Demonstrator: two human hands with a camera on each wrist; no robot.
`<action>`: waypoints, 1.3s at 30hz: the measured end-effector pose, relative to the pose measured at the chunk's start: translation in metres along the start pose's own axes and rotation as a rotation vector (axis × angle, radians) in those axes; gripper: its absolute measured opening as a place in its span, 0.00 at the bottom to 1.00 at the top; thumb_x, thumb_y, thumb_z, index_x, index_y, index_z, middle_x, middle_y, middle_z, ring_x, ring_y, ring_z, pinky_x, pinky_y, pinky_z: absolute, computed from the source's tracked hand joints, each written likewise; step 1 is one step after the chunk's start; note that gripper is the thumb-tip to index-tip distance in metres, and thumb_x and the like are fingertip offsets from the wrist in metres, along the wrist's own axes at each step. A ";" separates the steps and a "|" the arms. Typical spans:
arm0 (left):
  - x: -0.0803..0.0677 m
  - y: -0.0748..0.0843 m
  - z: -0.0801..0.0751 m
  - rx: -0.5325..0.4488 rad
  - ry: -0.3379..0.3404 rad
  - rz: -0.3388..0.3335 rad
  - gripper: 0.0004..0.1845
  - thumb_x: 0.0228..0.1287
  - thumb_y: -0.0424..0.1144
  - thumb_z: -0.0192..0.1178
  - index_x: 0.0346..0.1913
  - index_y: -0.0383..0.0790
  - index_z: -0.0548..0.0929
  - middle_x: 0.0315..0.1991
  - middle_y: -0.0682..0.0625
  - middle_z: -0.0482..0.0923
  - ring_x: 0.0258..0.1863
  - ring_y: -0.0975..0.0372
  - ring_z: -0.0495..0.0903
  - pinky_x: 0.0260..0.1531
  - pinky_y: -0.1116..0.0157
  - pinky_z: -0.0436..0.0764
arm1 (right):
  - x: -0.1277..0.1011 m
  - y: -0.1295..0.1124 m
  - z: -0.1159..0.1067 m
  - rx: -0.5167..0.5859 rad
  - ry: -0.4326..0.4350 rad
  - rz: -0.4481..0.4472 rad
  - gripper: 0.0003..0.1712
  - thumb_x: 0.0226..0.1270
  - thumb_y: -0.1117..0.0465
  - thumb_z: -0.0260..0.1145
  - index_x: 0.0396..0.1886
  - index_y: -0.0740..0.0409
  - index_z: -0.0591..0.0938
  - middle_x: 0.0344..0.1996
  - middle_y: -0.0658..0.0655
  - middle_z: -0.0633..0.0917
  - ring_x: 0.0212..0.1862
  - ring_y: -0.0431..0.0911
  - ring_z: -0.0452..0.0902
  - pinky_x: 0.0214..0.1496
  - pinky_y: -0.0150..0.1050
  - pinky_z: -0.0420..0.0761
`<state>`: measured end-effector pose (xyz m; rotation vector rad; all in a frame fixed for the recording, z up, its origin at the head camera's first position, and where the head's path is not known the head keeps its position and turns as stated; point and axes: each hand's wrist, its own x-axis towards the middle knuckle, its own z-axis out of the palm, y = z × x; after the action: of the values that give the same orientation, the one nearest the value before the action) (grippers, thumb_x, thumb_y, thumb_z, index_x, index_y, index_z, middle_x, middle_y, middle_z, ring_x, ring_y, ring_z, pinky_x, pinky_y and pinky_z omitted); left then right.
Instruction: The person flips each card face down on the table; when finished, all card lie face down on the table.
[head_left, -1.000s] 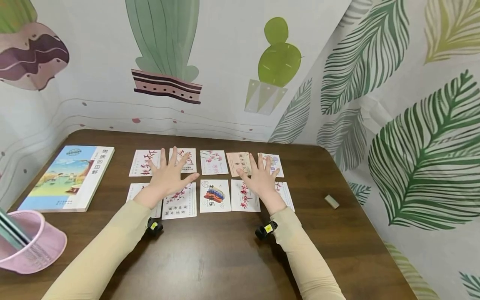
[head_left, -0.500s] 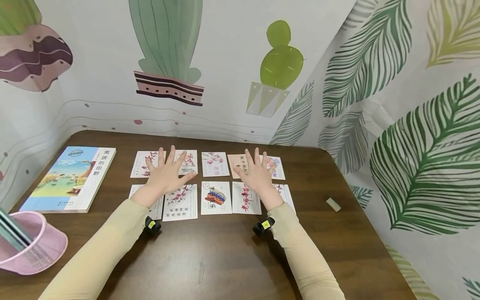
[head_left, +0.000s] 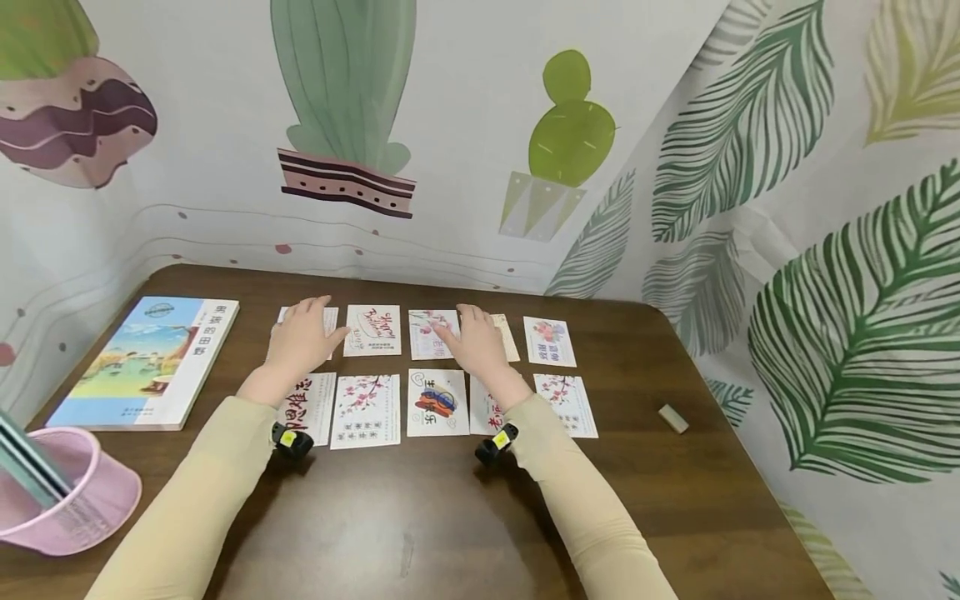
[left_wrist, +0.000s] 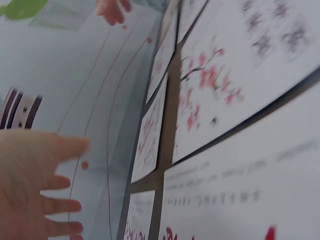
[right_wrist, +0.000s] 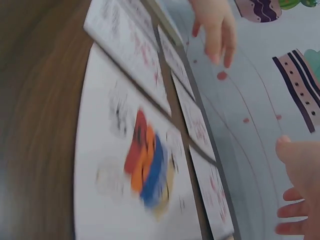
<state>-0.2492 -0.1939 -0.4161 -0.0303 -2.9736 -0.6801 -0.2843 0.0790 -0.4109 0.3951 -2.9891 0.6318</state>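
Ten cards (head_left: 365, 410) lie in two rows of five mid-bench (head_left: 420, 517), face up, small gaps btwn them. Left hand (head_left: 300, 337) lies flat, fingers straight, on the back-row card at 10 o'clock; holds nothing. Right hand (head_left: 476, 342) lies flat across the back row just past 12, fingers straight, covering the tan card (head_left: 507, 335) and touching the flower card (head_left: 429, 333) beside it; also holds nothing. Hands well apart.

Cards look thin, light, a bit stiff, prob. slick on the wood, so they'd slide under a flat palm but be hard to pinch from above. Best bet: drag one to the bench edge or lift a corner w/ a fingernail, then pinch by the edge.

Book (head_left: 146, 360) at 9 o'clock, pink mesh basket (head_left: 71, 500) at 8, eraser (head_left: 672, 417) at 3.
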 end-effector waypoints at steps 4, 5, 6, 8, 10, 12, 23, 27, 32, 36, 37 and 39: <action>0.000 -0.012 -0.006 -0.026 -0.008 -0.107 0.41 0.67 0.50 0.59 0.71 0.23 0.58 0.66 0.22 0.60 0.63 0.28 0.61 0.55 0.31 0.68 | 0.011 -0.021 0.010 0.158 0.005 -0.017 0.33 0.74 0.45 0.55 0.67 0.65 0.70 0.61 0.64 0.77 0.63 0.57 0.74 0.65 0.48 0.75; -0.001 -0.014 -0.007 -0.032 -0.020 -0.137 0.42 0.66 0.50 0.60 0.71 0.22 0.57 0.65 0.21 0.60 0.62 0.28 0.61 0.54 0.32 0.69 | 0.013 -0.027 0.012 0.202 -0.001 -0.018 0.31 0.74 0.47 0.56 0.66 0.65 0.71 0.59 0.64 0.79 0.60 0.56 0.76 0.62 0.47 0.77; -0.002 -0.016 -0.007 -0.040 -0.031 -0.165 0.44 0.65 0.50 0.61 0.70 0.21 0.57 0.64 0.20 0.60 0.62 0.27 0.61 0.53 0.32 0.70 | 0.015 -0.033 0.014 0.237 -0.015 -0.021 0.30 0.75 0.48 0.56 0.65 0.65 0.71 0.57 0.63 0.80 0.57 0.54 0.78 0.59 0.46 0.78; -0.003 -0.021 -0.007 -0.057 -0.057 -0.216 0.47 0.63 0.51 0.63 0.70 0.20 0.55 0.64 0.19 0.60 0.61 0.26 0.61 0.52 0.33 0.71 | 0.018 -0.045 0.019 0.301 -0.055 -0.026 0.28 0.74 0.49 0.57 0.64 0.64 0.72 0.54 0.61 0.82 0.52 0.52 0.80 0.54 0.43 0.81; -0.004 -0.024 -0.007 -0.074 -0.069 -0.258 0.49 0.62 0.51 0.64 0.71 0.20 0.54 0.63 0.19 0.61 0.61 0.26 0.61 0.52 0.34 0.72 | 0.021 -0.056 0.026 0.351 -0.101 -0.031 0.27 0.74 0.51 0.58 0.64 0.63 0.73 0.53 0.59 0.83 0.51 0.51 0.80 0.51 0.40 0.81; -0.004 -0.027 -0.006 -0.085 -0.076 -0.290 0.50 0.60 0.50 0.66 0.71 0.19 0.53 0.62 0.19 0.61 0.60 0.27 0.61 0.51 0.35 0.73 | 0.023 -0.065 0.033 0.401 -0.152 -0.033 0.25 0.73 0.54 0.59 0.63 0.63 0.73 0.53 0.59 0.83 0.52 0.50 0.80 0.50 0.39 0.81; -0.005 -0.041 0.002 -0.159 -0.065 -0.357 0.47 0.60 0.46 0.66 0.72 0.22 0.54 0.63 0.21 0.63 0.62 0.29 0.61 0.54 0.36 0.71 | 0.029 -0.110 0.066 0.507 -0.352 -0.089 0.27 0.64 0.67 0.67 0.63 0.62 0.76 0.56 0.58 0.83 0.53 0.48 0.82 0.48 0.30 0.81; -0.007 -0.043 0.002 -0.167 -0.062 -0.339 0.47 0.60 0.46 0.66 0.72 0.23 0.54 0.64 0.21 0.63 0.62 0.28 0.61 0.54 0.36 0.71 | 0.027 -0.118 0.072 0.450 -0.385 -0.125 0.30 0.62 0.68 0.68 0.66 0.60 0.74 0.59 0.57 0.82 0.51 0.46 0.83 0.46 0.28 0.80; -0.009 -0.041 0.000 -0.180 -0.075 -0.333 0.46 0.61 0.45 0.65 0.72 0.22 0.54 0.64 0.21 0.64 0.62 0.28 0.62 0.56 0.37 0.71 | 0.025 -0.122 0.077 0.407 -0.421 -0.151 0.31 0.63 0.67 0.68 0.67 0.59 0.74 0.59 0.57 0.81 0.50 0.44 0.82 0.45 0.26 0.79; -0.010 -0.044 -0.006 -0.219 -0.086 -0.308 0.45 0.62 0.45 0.63 0.71 0.19 0.55 0.65 0.20 0.61 0.63 0.29 0.62 0.60 0.37 0.68 | 0.026 -0.125 0.079 0.374 -0.423 -0.156 0.30 0.64 0.65 0.68 0.66 0.58 0.74 0.59 0.56 0.82 0.50 0.42 0.82 0.46 0.26 0.79; -0.010 -0.046 -0.007 -0.236 -0.084 -0.303 0.44 0.63 0.45 0.63 0.70 0.19 0.55 0.65 0.20 0.61 0.64 0.29 0.62 0.61 0.37 0.67 | 0.026 -0.125 0.080 0.369 -0.424 -0.157 0.30 0.64 0.65 0.68 0.67 0.58 0.74 0.60 0.56 0.81 0.50 0.42 0.81 0.46 0.26 0.79; -0.009 -0.051 -0.008 -0.292 -0.072 -0.308 0.42 0.65 0.44 0.61 0.70 0.19 0.55 0.66 0.21 0.60 0.65 0.30 0.61 0.63 0.38 0.66 | 0.026 -0.126 0.080 0.364 -0.426 -0.159 0.30 0.65 0.65 0.67 0.67 0.58 0.74 0.60 0.56 0.81 0.51 0.42 0.81 0.47 0.26 0.79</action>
<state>-0.2412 -0.2432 -0.4316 0.3971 -2.9459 -1.1675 -0.2770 -0.0708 -0.4318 0.8815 -3.1680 1.2161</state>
